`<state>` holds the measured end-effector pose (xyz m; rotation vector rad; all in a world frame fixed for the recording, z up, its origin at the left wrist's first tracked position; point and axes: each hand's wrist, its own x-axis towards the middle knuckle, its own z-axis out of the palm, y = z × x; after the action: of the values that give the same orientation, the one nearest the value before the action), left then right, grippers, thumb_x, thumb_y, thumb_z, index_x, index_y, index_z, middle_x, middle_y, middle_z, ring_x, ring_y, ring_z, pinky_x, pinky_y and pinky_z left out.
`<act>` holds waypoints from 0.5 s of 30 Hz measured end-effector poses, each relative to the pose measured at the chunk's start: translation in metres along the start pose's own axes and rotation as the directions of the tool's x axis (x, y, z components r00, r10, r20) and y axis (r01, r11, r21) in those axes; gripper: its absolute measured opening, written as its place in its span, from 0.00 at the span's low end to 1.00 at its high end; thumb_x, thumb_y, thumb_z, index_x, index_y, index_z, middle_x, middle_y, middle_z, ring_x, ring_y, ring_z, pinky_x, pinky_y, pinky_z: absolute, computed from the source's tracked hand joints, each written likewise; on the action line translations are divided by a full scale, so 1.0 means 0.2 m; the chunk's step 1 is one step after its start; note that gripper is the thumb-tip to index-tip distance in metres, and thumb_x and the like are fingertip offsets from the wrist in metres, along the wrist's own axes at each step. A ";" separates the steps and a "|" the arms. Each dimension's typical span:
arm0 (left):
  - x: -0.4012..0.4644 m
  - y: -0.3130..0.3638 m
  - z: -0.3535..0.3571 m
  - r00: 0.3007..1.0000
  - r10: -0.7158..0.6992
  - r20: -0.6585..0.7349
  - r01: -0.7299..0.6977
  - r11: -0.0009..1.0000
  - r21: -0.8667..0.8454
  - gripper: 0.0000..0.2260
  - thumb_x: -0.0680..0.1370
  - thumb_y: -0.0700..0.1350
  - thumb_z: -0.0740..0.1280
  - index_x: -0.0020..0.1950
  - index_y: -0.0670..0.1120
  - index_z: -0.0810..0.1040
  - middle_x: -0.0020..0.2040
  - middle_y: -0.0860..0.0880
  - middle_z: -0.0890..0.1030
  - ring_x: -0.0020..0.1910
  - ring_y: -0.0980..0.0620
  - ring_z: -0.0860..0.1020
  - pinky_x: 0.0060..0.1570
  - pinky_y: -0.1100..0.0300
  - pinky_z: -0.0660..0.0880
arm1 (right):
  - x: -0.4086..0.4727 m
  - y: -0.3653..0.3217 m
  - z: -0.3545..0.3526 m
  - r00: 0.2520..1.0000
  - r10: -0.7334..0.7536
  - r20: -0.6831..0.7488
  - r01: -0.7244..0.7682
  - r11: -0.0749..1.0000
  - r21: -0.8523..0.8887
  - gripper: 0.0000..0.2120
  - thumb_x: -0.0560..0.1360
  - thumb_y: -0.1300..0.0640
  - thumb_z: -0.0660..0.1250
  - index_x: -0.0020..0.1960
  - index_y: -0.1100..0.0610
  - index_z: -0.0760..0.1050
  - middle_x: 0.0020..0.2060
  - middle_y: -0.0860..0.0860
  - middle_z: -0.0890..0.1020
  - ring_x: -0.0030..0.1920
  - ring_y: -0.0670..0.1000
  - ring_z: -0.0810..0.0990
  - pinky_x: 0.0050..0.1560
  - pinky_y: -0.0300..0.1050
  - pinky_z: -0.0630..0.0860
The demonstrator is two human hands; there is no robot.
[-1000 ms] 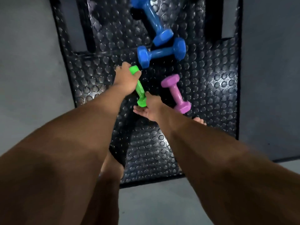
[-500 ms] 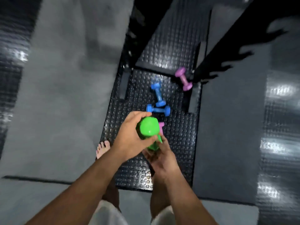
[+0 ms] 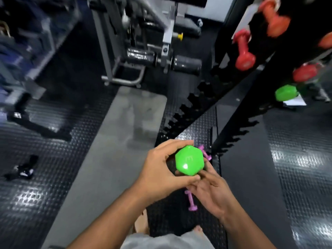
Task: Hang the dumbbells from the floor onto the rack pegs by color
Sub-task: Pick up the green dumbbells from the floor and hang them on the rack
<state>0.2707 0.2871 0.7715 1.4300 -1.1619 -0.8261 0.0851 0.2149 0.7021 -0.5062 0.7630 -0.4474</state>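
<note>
I hold a green dumbbell (image 3: pixel 189 160) end-on in front of me, its hexagonal head facing the camera. My left hand (image 3: pixel 158 171) curls round it from the left. My right hand (image 3: pixel 212 193) sits under it with fingers touching its lower end. The black rack (image 3: pixel 231 94) with notched pegs rises at the upper right. On it hang red dumbbells (image 3: pixel 243 51), an orange dumbbell (image 3: pixel 273 18) and a green dumbbell (image 3: pixel 285 92). Two purple dumbbells (image 3: pixel 191 201) (image 3: pixel 205 154) lie on the studded mat below my hands.
A grey exercise mat (image 3: pixel 122 133) lies on the floor to the left of the rack base. A weight machine (image 3: pixel 152 51) stands at the back. A dark strap (image 3: pixel 23 168) lies on the floor at the left. My bare feet (image 3: pixel 142 223) stand at the bottom.
I have straightened up with the green dumbbell lifted off the floor; the view has swung up from the mat to the rack and machine. Both hands stay on the dumbbell.
</note>
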 end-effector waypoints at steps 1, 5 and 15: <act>0.01 0.06 -0.04 1.000 0.027 0.000 -0.027 1.000 0.001 0.32 0.62 0.44 0.85 0.65 0.48 0.82 0.60 0.55 0.82 0.62 0.52 0.81 0.63 0.53 0.77 | -0.02 -0.03 0.07 0.999 -0.026 0.020 0.026 1.000 0.002 0.41 0.63 0.56 0.83 0.73 0.53 0.70 0.70 0.66 0.75 0.69 0.71 0.73 0.64 0.62 0.75; 0.08 0.25 -0.17 0.994 0.106 -0.037 -0.106 0.994 -0.012 0.33 0.62 0.42 0.85 0.66 0.47 0.81 0.59 0.53 0.82 0.61 0.50 0.81 0.62 0.52 0.78 | -0.02 -0.22 0.28 0.990 -0.139 0.036 0.141 0.989 -0.051 0.43 0.58 0.55 0.85 0.70 0.55 0.73 0.64 0.63 0.81 0.58 0.63 0.82 0.53 0.56 0.80; 0.63 0.30 -0.29 0.992 0.122 0.001 -0.122 0.991 -0.050 0.33 0.61 0.46 0.86 0.65 0.51 0.82 0.60 0.51 0.83 0.61 0.48 0.82 0.60 0.48 0.79 | 0.22 -0.69 0.34 0.970 -0.238 0.041 0.241 0.965 -0.103 0.41 0.58 0.57 0.86 0.69 0.56 0.75 0.65 0.63 0.81 0.57 0.68 0.84 0.53 0.60 0.83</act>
<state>0.3476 0.1870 0.8549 1.3032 -1.2115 -0.7675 0.1372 0.0987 0.8010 -0.7085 0.7036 -0.6251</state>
